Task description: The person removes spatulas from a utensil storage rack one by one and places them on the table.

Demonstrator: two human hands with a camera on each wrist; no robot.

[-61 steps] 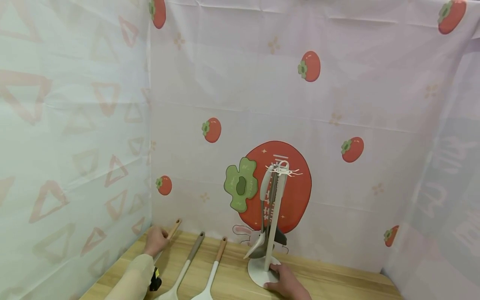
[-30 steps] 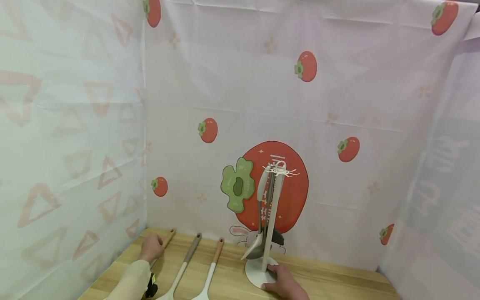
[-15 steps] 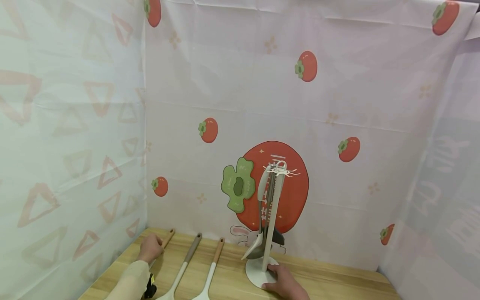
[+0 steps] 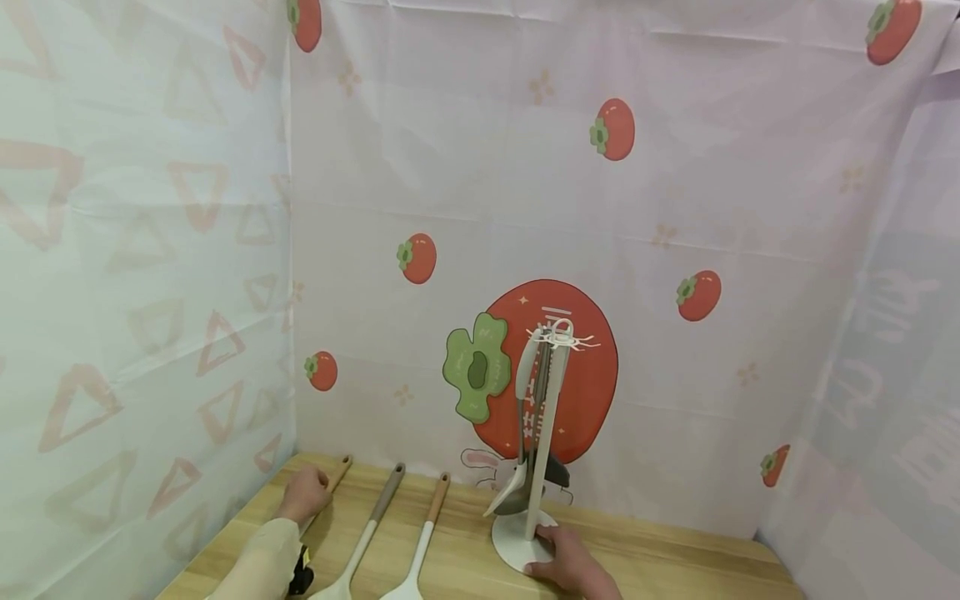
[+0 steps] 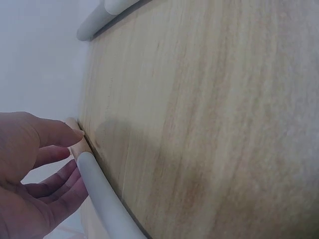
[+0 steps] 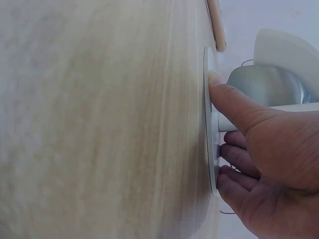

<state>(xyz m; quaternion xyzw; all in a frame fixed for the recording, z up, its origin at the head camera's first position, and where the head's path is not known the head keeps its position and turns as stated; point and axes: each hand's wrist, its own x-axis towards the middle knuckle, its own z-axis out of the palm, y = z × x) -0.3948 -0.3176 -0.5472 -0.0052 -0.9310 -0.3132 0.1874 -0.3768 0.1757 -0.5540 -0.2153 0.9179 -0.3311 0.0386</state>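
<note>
In the head view, my left hand [image 4: 305, 493] is at the wooden-ended handle [image 4: 339, 472] of a kitchen utensil at the table's left; its head is out of view. Thumb and fingers lie on either side of that handle [image 5: 107, 199] in the left wrist view. A white utensil stand [image 4: 546, 442] rises from a round base, with several utensils hung on its left side. My right hand [image 4: 567, 561] holds the round base [image 6: 209, 129], the thumb and fingers spread about the foot of the pole.
Between the hands, a utensil with a grey handle [image 4: 390, 487] and a white one with a wooden handle [image 4: 438, 500] lie side by side on the wooden table [image 4: 660, 567]. Their heads are cut off by the frame. Patterned cloth walls [image 4: 375, 333] enclose the back and sides.
Since two seconds ago, the left hand and its utensil's handle end have come down toward the table. The last second shows almost no movement. The right hand has stayed at the stand's base.
</note>
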